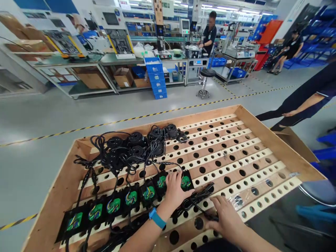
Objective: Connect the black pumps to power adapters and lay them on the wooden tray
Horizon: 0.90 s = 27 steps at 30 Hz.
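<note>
My left hand, with a blue band on its wrist, is at the right end of a row of black housings. Its fingers and thumb grip the left and near edges of the last black housing, which has a green circuit board and coloured wires. Several similar housings continue leftward, among them one with an exposed board. Lower right, my right hand pinches the end of a black cable; its fingers partly hide that end. A bundled black cable lies between the hands.
A shallow wooden crate with perforated slats holds everything. Round black fan-like units with tangled cables lie at its back left. A person stands beyond the right side. Stacked blue bins and a stool stand near the workbenches.
</note>
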{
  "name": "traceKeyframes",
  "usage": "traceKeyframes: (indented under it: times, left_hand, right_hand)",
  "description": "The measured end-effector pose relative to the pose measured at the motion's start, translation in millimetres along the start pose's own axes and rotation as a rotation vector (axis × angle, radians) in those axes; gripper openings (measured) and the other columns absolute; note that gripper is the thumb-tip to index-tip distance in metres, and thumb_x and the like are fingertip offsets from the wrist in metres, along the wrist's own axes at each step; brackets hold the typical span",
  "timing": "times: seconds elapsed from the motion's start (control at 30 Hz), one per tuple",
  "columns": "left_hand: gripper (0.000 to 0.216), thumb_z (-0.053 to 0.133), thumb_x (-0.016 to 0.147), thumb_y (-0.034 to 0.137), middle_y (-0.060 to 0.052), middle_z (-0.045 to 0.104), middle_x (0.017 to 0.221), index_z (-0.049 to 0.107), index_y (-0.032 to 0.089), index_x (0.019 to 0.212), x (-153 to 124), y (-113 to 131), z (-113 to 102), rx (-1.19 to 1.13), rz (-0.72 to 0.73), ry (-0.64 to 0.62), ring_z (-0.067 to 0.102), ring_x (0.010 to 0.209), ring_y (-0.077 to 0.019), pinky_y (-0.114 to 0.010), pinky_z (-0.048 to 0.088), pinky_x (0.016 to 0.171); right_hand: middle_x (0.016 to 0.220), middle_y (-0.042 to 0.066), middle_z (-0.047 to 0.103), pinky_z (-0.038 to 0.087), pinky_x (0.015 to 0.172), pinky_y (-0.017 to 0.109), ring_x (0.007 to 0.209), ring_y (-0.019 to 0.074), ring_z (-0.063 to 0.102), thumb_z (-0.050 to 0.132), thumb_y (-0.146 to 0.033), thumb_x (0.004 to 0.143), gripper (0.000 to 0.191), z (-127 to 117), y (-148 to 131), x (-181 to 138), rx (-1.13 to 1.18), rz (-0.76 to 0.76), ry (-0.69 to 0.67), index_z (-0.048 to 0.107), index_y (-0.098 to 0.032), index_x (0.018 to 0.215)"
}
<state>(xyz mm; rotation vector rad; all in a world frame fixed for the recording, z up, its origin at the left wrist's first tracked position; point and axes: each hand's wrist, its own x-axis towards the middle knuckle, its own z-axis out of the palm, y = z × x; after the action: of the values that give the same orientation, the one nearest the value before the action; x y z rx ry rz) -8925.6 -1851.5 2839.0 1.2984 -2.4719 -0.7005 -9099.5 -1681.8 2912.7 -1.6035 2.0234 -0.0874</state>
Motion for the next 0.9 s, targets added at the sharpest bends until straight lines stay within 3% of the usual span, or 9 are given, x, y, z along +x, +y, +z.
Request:
traceKeyframes:
  times: [0.07,0.13,0.2,0.33,0.43,0.53,0.7,0.9]
  left_hand:
    - [0.088,0.078,0.066,0.059,-0.018,0.055,0.131,0.051,0.013,0.136,-1,0,1,0.033,0.001,0.046,0.047,0.128,-0.0378,-0.056,0.029,0.115]
    - [0.086,0.077,0.068,0.058,-0.017,0.056,0.129,0.051,0.012,0.136,0,2,1,0.062,0.014,0.078,0.048,0.126,-0.0368,-0.054,0.032,0.113]
    - [0.083,0.076,0.07,0.058,-0.017,0.057,0.126,0.051,0.012,0.135,3,5,-3,0.094,0.019,0.092,0.05,0.123,-0.0357,-0.053,0.033,0.112]
    - [0.078,0.074,0.073,0.058,-0.017,0.06,0.122,0.053,0.012,0.132,15,12,-12,0.188,0.017,0.13,0.051,0.12,-0.0346,-0.052,0.031,0.113]
    - [0.078,0.069,0.077,0.06,-0.019,0.059,0.126,0.052,0.01,0.134,25,13,-16,0.284,-0.009,0.126,0.048,0.126,-0.0358,-0.056,0.024,0.116]
    - [0.075,0.065,0.081,0.06,-0.021,0.058,0.131,0.052,0.009,0.134,28,6,-18,0.364,-0.078,0.054,0.044,0.132,-0.0388,-0.062,0.021,0.115]
    - [0.079,0.059,0.083,0.063,-0.021,0.058,0.133,0.048,0.008,0.138,18,-10,-24,0.425,-0.018,-0.012,0.051,0.125,-0.0354,-0.056,0.027,0.114]
    - [0.073,0.059,0.077,0.068,-0.021,0.061,0.127,0.06,0.012,0.124,2,-22,-39,0.484,0.131,0.021,0.053,0.119,-0.0383,-0.048,0.043,0.101]
  right_hand:
    - [0.124,0.016,0.061,0.048,0.096,0.048,0.113,0.035,0.057,0.073,-0.022,0.075,0.05,21,18,-28,-0.031,0.017,-0.076,0.061,-0.02,0.124]
    - [0.113,0.012,0.065,0.047,0.093,0.041,0.106,0.0288,0.06,0.057,-0.01,0.081,0.038,25,23,-37,-0.044,-0.036,-0.116,0.065,-0.022,0.116]
    - [0.101,0.01,0.066,0.045,0.087,0.038,0.097,0.0262,0.06,0.046,-0.005,0.085,0.033,10,21,-31,-0.085,-0.097,-0.081,0.067,-0.023,0.105]
    - [0.1,0.014,0.063,0.036,0.09,0.045,0.098,0.0307,0.053,0.049,-0.012,0.089,0.02,-46,20,6,-0.288,-0.15,0.14,0.067,-0.02,0.094]
    - [0.1,0.017,0.063,0.03,0.1,0.05,0.102,0.032,0.052,0.051,-0.01,0.087,0.023,-63,23,37,-0.355,-0.172,0.133,0.068,-0.016,0.1]
    - [0.108,0.019,0.064,0.024,0.108,0.054,0.109,0.0334,0.052,0.053,-0.008,0.081,0.034,-48,24,54,-0.309,-0.158,0.026,0.067,-0.013,0.112]
    - [0.146,0.021,0.047,0.02,0.113,0.053,0.135,0.035,0.037,0.057,-0.016,0.078,0.059,-10,23,50,-0.128,-0.193,0.068,0.054,-0.013,0.137]
    - [0.111,0.011,0.068,0.039,0.094,0.045,0.116,0.031,0.048,0.057,-0.019,0.088,0.022,-6,9,36,-0.128,-0.239,0.09,0.066,-0.019,0.109]
